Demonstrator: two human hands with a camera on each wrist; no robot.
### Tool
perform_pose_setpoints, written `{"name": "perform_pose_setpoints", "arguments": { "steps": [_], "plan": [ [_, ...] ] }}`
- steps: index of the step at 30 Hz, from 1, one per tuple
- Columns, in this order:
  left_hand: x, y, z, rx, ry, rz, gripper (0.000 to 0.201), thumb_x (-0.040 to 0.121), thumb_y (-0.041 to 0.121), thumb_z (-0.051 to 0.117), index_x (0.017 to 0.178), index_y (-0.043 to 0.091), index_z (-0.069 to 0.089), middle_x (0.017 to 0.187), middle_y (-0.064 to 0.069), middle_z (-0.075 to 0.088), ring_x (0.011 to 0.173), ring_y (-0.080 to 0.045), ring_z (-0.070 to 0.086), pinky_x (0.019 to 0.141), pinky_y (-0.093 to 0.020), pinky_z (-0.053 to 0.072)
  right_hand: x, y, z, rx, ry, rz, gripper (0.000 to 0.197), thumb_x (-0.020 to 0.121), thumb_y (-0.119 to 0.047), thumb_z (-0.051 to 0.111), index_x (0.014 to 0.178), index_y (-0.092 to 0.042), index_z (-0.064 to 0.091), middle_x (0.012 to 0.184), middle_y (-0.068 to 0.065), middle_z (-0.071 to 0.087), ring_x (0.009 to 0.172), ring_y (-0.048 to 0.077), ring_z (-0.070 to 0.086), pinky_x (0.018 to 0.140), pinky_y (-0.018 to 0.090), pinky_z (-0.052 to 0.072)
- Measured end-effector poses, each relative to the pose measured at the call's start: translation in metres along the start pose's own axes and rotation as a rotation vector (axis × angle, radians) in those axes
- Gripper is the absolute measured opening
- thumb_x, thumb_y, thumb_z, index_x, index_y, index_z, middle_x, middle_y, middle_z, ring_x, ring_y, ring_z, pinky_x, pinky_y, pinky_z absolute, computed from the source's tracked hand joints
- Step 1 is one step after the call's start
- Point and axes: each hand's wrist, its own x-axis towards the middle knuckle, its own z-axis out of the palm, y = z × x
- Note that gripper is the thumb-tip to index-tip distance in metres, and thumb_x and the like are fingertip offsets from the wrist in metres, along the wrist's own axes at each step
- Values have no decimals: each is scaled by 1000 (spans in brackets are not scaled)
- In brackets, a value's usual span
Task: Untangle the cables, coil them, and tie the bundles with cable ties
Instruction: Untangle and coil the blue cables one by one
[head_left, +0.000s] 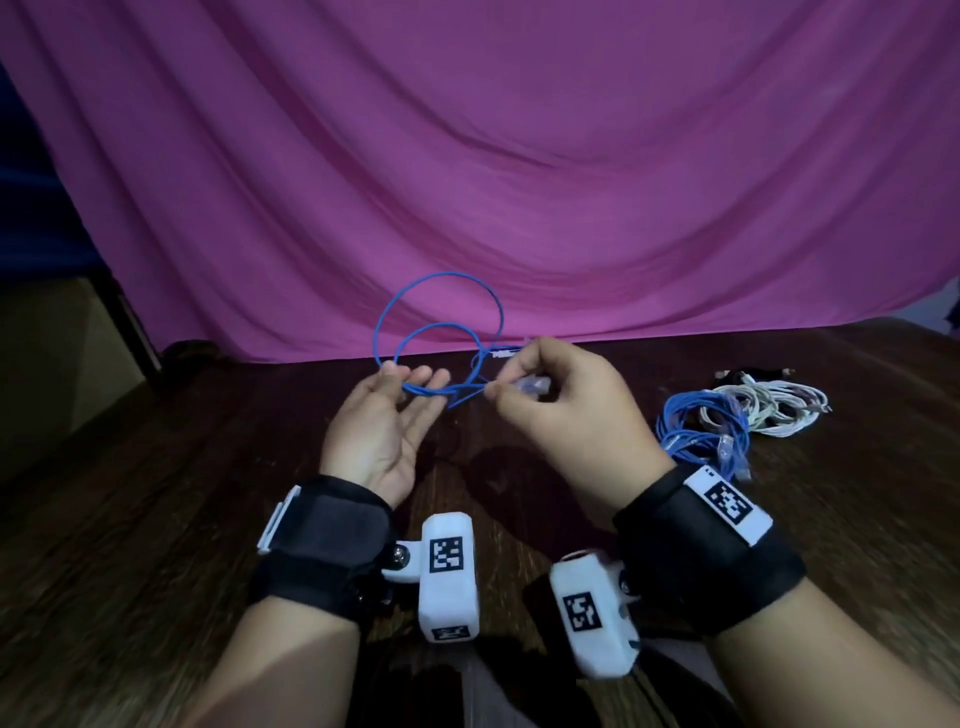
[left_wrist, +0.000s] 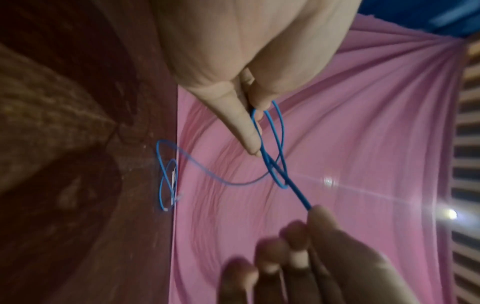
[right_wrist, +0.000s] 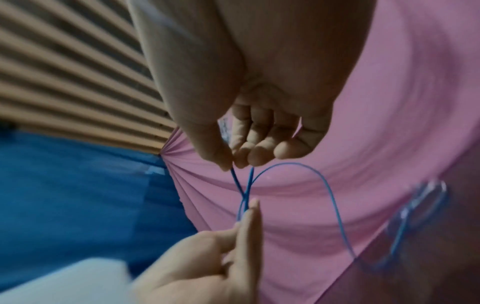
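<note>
The right hand (head_left: 563, 400) closes its grip in a pinch on the blue cable (head_left: 439, 278) just past its clear plug (head_left: 532, 385), which sits inside the curled fingers. The left hand (head_left: 387, 415), palm up, pinches the cable's two loops between thumb and straight fingers, above the counter (head_left: 156, 493). A heap (head_left: 701, 426) of blue and white cables lies to the right. The wrist tags (head_left: 448, 553) show square black-and-white codes.

Both forearms reach forward, side by side. The left hand (head_left: 382, 426) lies palm-up, fingers nearly straight, thumb pinning the blue cable (head_left: 426, 389) against the forefinger. Just beside it the right hand (head_left: 566, 410), knuckles up, curls its fingers, thumb and forefinger pinching the same cable.
</note>
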Motion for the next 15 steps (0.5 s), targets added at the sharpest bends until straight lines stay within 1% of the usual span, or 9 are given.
{"name": "perform_pose_setpoints", "arguments": {
  "steps": [2,3,4,6,9,10,11,13,15],
  "plan": [
    [1,-1,3,-75,28,-26,16,109,16,43,98,9,53,96,-10,65,70,-15,77,56,-22,58,-4,-3,9,262,-22,42,13,86,-11,77,82,-10,65,64,-12,58,59,6,48,59,25,40],
    [0,-2,5,-107,34,-45,17,109,16,42,98,8,52,95,-10,65,69,-15,77,55,-21,58,-5,-5,11,355,-15,37,12,87,-8,77,84,-8,66,67,-9,61,61,6,50,60,22,42],
    [-2,-3,7,-136,36,-67,18,109,16,41,98,7,52,93,-10,65,68,-15,76,54,-21,57,-5,-7,12,421,-4,17,11,88,-6,77,86,-5,66,73,-5,65,64,6,55,64,21,45],
    [-4,-4,12,-180,30,-103,20,110,15,40,97,7,52,91,-10,65,66,-14,76,52,-21,57,-5,-9,10,465,19,-37,11,89,-4,76,89,1,66,84,1,72,74,7,64,72,20,49],
    [-7,-2,15,-242,10,-105,20,110,16,40,97,7,53,91,-9,64,66,-15,76,53,-22,58,-5,-12,12,420,51,-45,7,92,-4,73,92,-2,66,84,1,72,77,7,66,72,21,52],
    [-7,-1,15,-266,-7,-93,20,110,17,40,98,7,53,91,-8,64,68,-15,76,54,-22,58,-4,-14,14,456,76,-9,6,94,-2,70,93,-5,64,82,2,70,74,9,65,70,22,53],
    [-8,0,16,-278,-32,-75,20,109,19,41,97,8,53,89,-8,64,70,-14,76,56,-22,58,-3,-15,16,542,111,57,8,95,-1,67,96,-8,62,80,2,68,69,9,64,66,23,54],
    [-12,0,17,-259,-103,-28,22,109,22,42,94,11,55,81,-4,67,75,-13,76,59,-22,59,0,-15,16,781,177,236,11,97,-2,63,102,-11,58,74,0,64,60,6,59,61,21,54],
    [-15,-2,19,-182,-186,22,23,108,24,44,91,15,56,73,2,67,74,-9,75,61,-21,58,4,-13,10,919,183,408,6,99,-6,61,99,-11,58,70,-2,60,57,3,52,57,18,50]
  ]
}}
